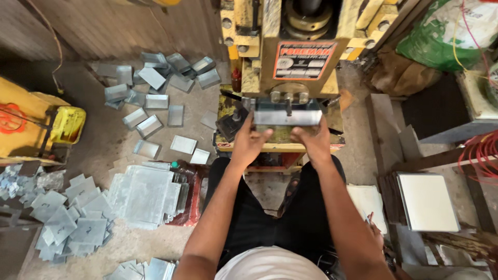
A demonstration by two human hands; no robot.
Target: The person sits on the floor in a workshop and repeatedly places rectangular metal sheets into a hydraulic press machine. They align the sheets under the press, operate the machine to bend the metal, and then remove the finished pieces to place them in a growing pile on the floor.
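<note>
A yellow press machine (290, 57) stands in front of me. Under its head lies a grey sheet-metal piece (288, 117) on the press bed. My left hand (250, 141) grips the piece's left end, thumb on top. My right hand (311, 139) grips its right end. Both arms reach forward over my knees in black trousers.
Bent metal pieces (155, 85) lie scattered on the floor at upper left. A stack of flat metal sheets (145, 194) sits by my left knee, with smaller cut blanks (67, 218) further left. A pile of square sheets (426, 201) stands on the right. A yellow container (67, 124) is far left.
</note>
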